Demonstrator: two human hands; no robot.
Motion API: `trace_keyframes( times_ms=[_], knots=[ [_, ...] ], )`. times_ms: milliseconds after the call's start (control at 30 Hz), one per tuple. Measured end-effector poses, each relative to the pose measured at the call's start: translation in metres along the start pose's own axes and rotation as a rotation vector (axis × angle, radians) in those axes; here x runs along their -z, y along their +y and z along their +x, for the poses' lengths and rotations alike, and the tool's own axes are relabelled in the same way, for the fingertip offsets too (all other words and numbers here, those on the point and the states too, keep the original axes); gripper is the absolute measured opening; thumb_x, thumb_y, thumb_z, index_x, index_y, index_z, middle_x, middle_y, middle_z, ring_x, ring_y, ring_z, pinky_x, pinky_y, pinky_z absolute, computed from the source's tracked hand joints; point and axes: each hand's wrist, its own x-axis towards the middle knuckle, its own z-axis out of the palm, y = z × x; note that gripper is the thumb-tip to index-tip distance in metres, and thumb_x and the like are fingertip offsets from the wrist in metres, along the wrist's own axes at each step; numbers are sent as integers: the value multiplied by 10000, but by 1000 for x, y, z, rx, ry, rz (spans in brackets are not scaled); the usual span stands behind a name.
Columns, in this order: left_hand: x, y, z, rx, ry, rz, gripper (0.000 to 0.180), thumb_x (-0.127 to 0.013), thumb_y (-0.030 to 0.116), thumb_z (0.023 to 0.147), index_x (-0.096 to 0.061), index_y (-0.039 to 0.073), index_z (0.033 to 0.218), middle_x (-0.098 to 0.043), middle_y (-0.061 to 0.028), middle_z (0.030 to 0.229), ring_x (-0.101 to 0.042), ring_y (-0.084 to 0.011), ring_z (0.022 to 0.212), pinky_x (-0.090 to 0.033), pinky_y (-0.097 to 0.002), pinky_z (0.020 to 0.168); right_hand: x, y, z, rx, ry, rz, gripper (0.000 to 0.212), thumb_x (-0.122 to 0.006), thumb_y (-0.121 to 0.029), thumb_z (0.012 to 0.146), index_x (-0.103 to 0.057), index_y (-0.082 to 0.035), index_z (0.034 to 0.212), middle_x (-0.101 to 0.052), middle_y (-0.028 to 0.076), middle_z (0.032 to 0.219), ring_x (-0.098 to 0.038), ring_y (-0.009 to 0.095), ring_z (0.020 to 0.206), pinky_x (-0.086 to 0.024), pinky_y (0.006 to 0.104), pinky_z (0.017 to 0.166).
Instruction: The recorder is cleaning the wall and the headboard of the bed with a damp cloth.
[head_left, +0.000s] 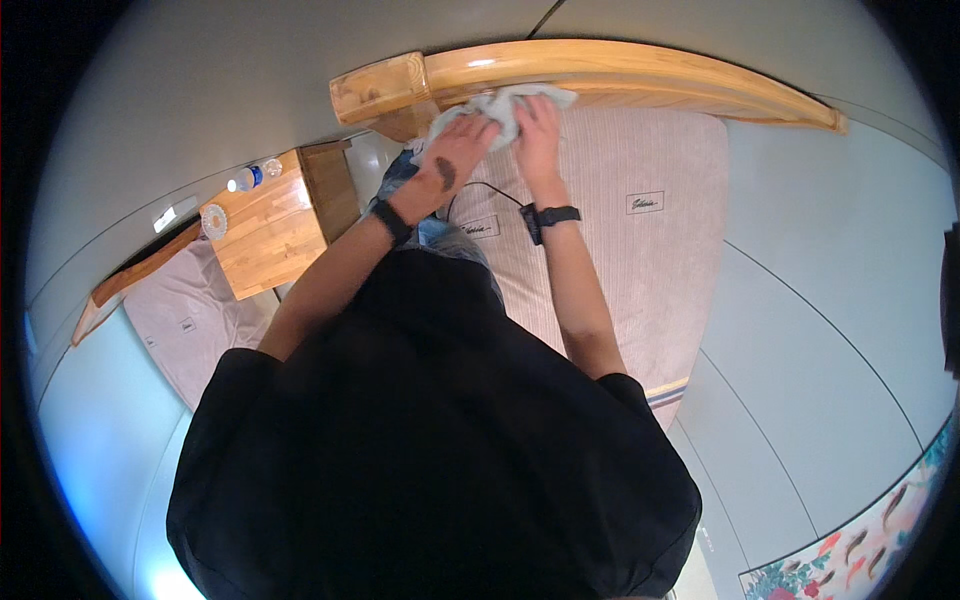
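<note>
A crumpled white cloth [508, 104] lies against the lower edge of a curved wooden headboard [610, 62], near its thick left post. My left hand [458, 152] bends over the cloth's left part, fingers pressed into it. Beside it, my right hand [538, 135] grips the cloth's right part with bent fingers. Both wrists wear black bands, and a thin dark cable runs to the one on the right. The fingertips partly sink into the folds. Below the hands spreads a bed with a pale striped cover [640, 270].
To the left stands a wooden nightstand [268, 240] with a blue-labelled bottle [245, 179], a clear glass [272, 168] and a round patterned dish [214, 221]. A second bed [178, 305] lies beyond it. Pale wall panels [810, 230] border the right side, with a fish picture [860, 550] lower down.
</note>
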Motion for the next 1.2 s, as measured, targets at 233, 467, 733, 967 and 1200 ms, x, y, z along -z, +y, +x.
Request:
trace_keyframes(
  times_ms=[233,467,733,967,1200],
  knots=[
    [-1,34,62,-144,194,95,485,-519,102,863,-494,78,1347,-504,-126,1418,-454,-255,1350,-339,-408,1124,45,45,12,-171,97,-163,300,-565,86,689,-663,27,966,-622,186,1123,-549,407,1102,-441,472,978],
    [18,15,23,54,86,176,312,-545,100,838,-558,69,1148,-601,-118,1228,-552,-279,1216,-411,-411,1035,4,-23,9,-123,67,-54,353,-597,68,687,-688,-1,1021,-618,185,1147,-554,400,1081,-461,473,948],
    [25,3,13,73,28,207,274,-542,35,822,-554,-4,1093,-585,-232,1186,-544,-410,1197,-451,-455,995,0,-40,12,-87,-53,-7,387,-621,63,673,-672,-8,1050,-617,143,1127,-556,373,1085,-473,445,921],
    [19,15,60,-189,79,-76,380,-526,31,844,-539,-12,1222,-554,-246,1209,-548,-412,1155,-462,-462,977,32,21,15,-174,41,-121,345,-568,84,709,-637,12,1040,-612,182,1120,-550,411,1089,-461,449,943],
    [112,45,45,-354,304,-211,471,-549,27,840,-541,59,1310,-533,-167,1365,-490,-350,1294,-425,-432,1072,87,-31,39,-290,364,-3,306,-543,72,725,-608,44,1022,-587,238,1218,-528,449,1128,-409,513,1003]
  ],
)
